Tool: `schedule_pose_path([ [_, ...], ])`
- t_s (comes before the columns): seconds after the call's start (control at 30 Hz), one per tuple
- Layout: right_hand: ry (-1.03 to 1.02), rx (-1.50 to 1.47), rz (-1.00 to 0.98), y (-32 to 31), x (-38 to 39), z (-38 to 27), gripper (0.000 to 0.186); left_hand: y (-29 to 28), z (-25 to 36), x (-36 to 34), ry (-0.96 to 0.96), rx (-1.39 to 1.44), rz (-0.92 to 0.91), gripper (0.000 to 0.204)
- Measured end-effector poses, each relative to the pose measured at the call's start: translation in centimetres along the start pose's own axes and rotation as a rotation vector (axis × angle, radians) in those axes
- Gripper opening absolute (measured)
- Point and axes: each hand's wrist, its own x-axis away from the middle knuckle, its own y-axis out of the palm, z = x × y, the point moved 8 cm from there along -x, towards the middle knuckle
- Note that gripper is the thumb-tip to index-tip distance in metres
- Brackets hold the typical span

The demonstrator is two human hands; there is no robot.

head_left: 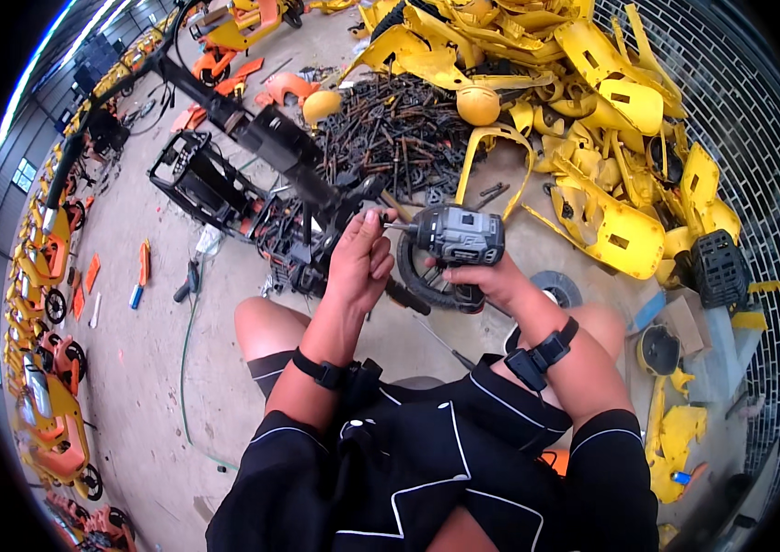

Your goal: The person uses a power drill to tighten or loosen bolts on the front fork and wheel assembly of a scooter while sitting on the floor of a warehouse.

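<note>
Your right hand (484, 274) is wrapped around the handle of the grey-and-black power driver (459, 235), held up in front of you over your lap with the bit (399, 225) pointing left. Your left hand (359, 256) has thumb and index finger drawn in right at the bit's tip — can't tell if they're gripping a small part or just the bit. That driver's probably dense and top-heavy but rigid, not fragile. I'd hold it low on the handle, wrist straight, fingertips off the bit if it spins. Just past your left hand is the stripped black vehicle frame (284, 152), with a wheel (433, 298) below the driver. Further out: a heap of dark metal parts (399, 129), then yellow panels (624, 244) piled to the right on the concrete floor (141, 396).
</note>
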Motion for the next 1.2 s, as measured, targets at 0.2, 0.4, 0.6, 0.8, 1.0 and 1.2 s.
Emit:
schedule_pose_path([
  [0.2, -0.030, -0.033, 0.023, 2.9, 2.5, 0.6, 0.045, -0.7, 0.3, 4.7, -0.023, 0.043, -0.031, 0.020],
  [0.4, 0.015, 0.065, 0.042, 4.3, 3.2, 0.8, 0.055, -2.1, 0.6, 6.1, 0.036, 0.051, 0.036, 0.019],
  [0.6, -0.023, 0.127, 0.048, 5.5, 3.3, 0.1, 0.051, -2.0, 1.4, 6.9, 0.060, -0.066, 0.072, 0.019],
  [0.8, 0.034, 0.120, -0.039, 7.1, 2.3, 0.8, 0.051, -3.1, 3.3, 9.5, 0.115, -0.052, 0.076, 0.017],
  [1.0, -0.055, 0.440, -0.066, 8.1, 1.5, -1.7, 0.062, -4.7, 3.8, 11.4, 0.115, 0.065, 0.074, 0.017],
  [1.2, -0.120, 0.787, -0.144, 9.6, 0.5, -4.5, 0.043, -5.2, 4.4, 11.3, 0.111, -0.004, 0.114, 0.021],
])
